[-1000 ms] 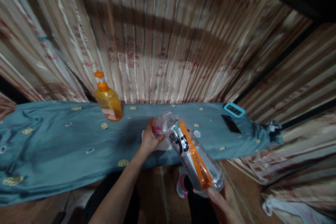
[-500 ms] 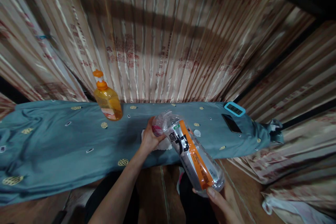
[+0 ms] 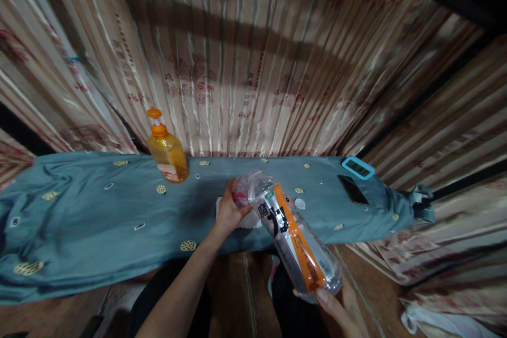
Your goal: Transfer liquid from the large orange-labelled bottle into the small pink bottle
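1. Over the near edge of the cloth-covered table (image 3: 91,222), a clear plastic bottle (image 3: 291,237) lay tilted, its neck toward the table and its base toward the person.
2. Its label carried an orange stripe beside large black Chinese characters on white, with a small green mark at the top; the finer print was too small to read.
3. At the neck, the left hand (image 3: 229,211) was closed around the bottle's top, above a white cloth (image 3: 249,219) on the table.
4. Under the base, the right hand (image 3: 336,311) cupped and gripped the bottle.
5. Further back stood an orange pump bottle (image 3: 168,150), its label unreadable.
6. To the right lay a dark phone (image 3: 353,190) and a blue-framed digital clock (image 3: 358,168), digits illegible.
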A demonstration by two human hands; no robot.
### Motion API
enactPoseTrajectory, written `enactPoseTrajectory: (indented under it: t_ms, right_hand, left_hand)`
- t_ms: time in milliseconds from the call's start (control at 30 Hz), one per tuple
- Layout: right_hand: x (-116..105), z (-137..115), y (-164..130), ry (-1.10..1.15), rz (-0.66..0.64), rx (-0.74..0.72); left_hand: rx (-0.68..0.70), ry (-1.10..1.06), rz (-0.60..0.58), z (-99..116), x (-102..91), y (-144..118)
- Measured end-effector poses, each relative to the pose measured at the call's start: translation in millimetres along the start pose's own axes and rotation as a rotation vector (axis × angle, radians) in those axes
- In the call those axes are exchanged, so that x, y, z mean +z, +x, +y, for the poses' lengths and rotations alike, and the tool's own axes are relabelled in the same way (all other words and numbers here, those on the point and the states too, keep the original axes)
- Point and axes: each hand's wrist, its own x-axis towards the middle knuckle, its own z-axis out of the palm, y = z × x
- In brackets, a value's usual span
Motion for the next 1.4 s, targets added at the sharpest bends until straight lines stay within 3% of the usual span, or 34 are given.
enactPoseTrajectory:
  t_ms: [200, 467, 933, 1267, 1400]
  right_hand:
    - [-3.9, 0.5, 0.7, 0.006, 0.018, 0.043]
    - [3.3, 4.0, 4.4, 0.031, -0.020, -0.060]
    - [10.2, -8.3, -0.6, 0.008, -0.025, -0.064]
    - [12.1, -11.1, -3.6, 0.035, -0.062, -0.069]
    - [9.0, -11.0, -3.5, 0.005, -0.055, -0.062]
  left_hand:
    - [-0.008, -0.018, 0.027, -2.5, 3.0, -0.4]
    - [-0.004, -0.025, 0.013, -6.9, 3.2, -1.2]
    - [0.006, 0.011, 0.039, -14.7, 5.6, -0.7]
    - [-0.053, 0.028, 0.029, -6.5, 4.5, -0.9]
    - [-0.010, 0.008, 0.032, -5.8, 3.8, -0.7]
